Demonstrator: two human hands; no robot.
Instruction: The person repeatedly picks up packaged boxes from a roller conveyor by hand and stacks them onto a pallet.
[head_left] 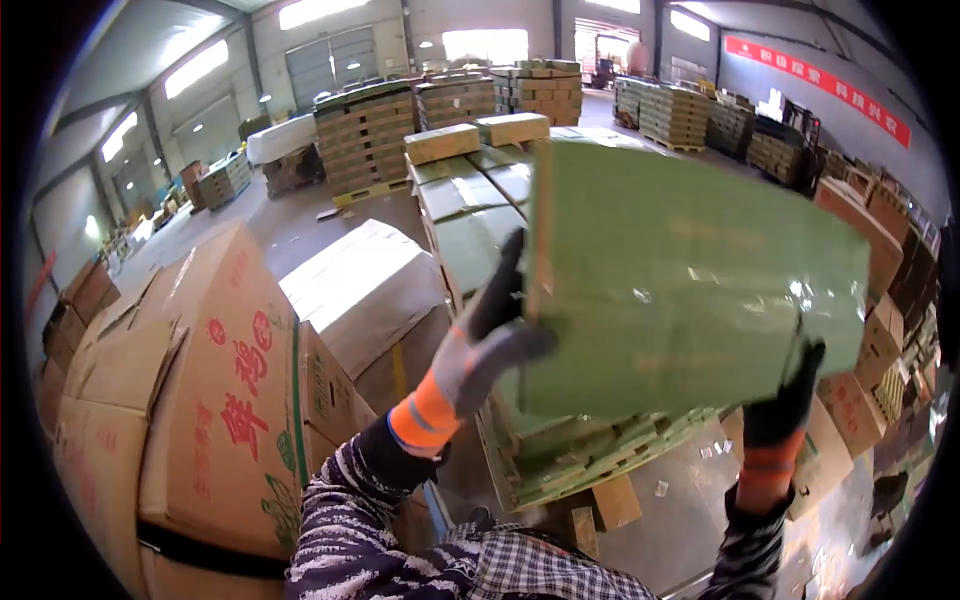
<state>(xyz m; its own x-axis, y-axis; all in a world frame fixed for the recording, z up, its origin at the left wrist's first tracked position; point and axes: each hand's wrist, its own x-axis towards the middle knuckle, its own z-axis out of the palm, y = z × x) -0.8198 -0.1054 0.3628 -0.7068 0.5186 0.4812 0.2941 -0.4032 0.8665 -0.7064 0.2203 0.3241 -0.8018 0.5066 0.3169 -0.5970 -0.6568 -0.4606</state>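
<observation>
A large green cardboard box (690, 290) is held up in front of me, slightly blurred, with shiny clear tape on its face. At its left edge, my left hand (490, 330) in a grey and black glove with an orange cuff grips the side. My right hand (785, 405), gloved in black with an orange cuff, holds the lower right edge; some of its fingers are hidden behind the box. Behind and below the raised box is a pallet stack of green boxes (475, 230), partly covered by it.
Large brown cartons with red print (235, 400) stand close on my left. Beyond them sits a white-covered block (365, 280). More loaded pallets (365, 145) line the back, and a forklift (797, 125) is at the far right. Cartons (850, 410) are piled at right.
</observation>
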